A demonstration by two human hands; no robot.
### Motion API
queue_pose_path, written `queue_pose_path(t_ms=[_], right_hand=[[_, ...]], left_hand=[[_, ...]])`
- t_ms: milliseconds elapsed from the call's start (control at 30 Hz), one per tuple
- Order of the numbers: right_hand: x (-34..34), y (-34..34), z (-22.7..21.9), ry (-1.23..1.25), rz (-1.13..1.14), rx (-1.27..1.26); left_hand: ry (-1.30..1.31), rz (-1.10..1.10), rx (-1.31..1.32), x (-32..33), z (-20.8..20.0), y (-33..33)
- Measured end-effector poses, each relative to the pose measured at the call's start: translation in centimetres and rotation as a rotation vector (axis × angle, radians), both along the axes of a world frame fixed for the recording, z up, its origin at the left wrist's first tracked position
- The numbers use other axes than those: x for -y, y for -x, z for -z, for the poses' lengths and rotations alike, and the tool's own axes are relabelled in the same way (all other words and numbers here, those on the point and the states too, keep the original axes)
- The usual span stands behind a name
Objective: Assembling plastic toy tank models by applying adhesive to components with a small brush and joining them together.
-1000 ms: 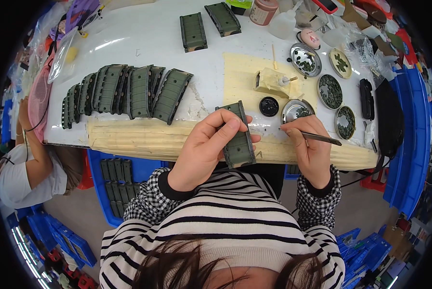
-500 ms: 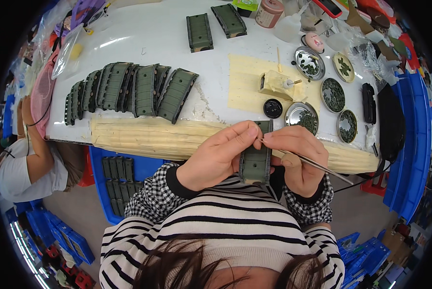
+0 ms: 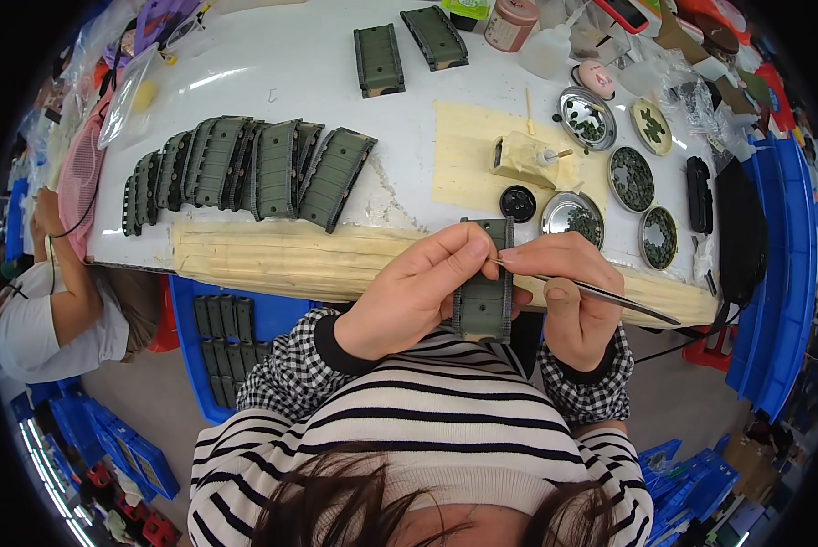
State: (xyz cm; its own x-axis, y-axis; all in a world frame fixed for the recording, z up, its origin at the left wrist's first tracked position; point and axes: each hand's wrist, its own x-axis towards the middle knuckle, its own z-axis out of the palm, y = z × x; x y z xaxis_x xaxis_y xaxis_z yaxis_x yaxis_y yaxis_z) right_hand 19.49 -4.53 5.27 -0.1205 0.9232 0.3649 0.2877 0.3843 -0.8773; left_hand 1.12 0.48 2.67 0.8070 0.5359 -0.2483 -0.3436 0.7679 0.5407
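Note:
In front of my chest is a curved dark green panel (image 3: 483, 305) with ribbed edges and small round holes. My left hand (image 3: 413, 287) is closed around it, thumb and index finger pressed together over its upper part. Fingertips showing past the panel's right edge seem to come from behind it. Slim metal tweezers (image 3: 623, 303) are gripped in my right hand (image 3: 580, 296), their tip meeting my left fingertips. Anything tiny pinched there is too small to make out.
A row of similar green panels (image 3: 277, 169) lies at the table's left, with two more farther back. Round dishes (image 3: 631, 180) of small green pieces stand right, beside a paper-wrapped block (image 3: 527, 162). Blue bin (image 3: 185, 319) below holds panels. Another person's arm (image 3: 72, 296) is at left.
The tweezers have swung to a flatter angle, their rear end rising, and my right hand has shifted slightly. The panel has tilted a little and sits slightly higher; my left hand stays in place.

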Motion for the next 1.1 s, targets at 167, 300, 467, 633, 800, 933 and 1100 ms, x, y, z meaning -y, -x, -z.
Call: queue_pose_path(t_ms=[167,300,467,633,800,933,1100], right_hand=[[0.0,0.0,0.1,0.039,0.016,-0.039],[0.0,-0.1,0.6,0.014,0.052,-0.022],[0.0,-0.6,1.7,-0.047,0.263,-0.15],[-1.3,-1.6,3.0,0.023,0.436,0.094],[-1.7,-1.4,4.1,-0.012,0.416,0.285],[-1.9,-1.5,4.3,-0.032,0.406,0.34],[-1.9,-1.4,4.3,-0.034,0.416,0.356]], left_hand=[[-0.015,-0.012,-0.007,0.1,0.2,0.0],[-0.071,0.011,-0.02,0.0,0.5,0.0],[-0.013,-0.004,-0.05,-0.6,-0.8,0.6],[-0.151,-0.251,-0.065,-1.2,-1.0,1.4],[-0.022,-0.425,-0.082,-1.6,-0.3,1.7],[0.143,-0.426,-0.019,-1.9,0.5,2.0],[0.218,-0.482,-0.026,-1.8,0.6,2.1]])
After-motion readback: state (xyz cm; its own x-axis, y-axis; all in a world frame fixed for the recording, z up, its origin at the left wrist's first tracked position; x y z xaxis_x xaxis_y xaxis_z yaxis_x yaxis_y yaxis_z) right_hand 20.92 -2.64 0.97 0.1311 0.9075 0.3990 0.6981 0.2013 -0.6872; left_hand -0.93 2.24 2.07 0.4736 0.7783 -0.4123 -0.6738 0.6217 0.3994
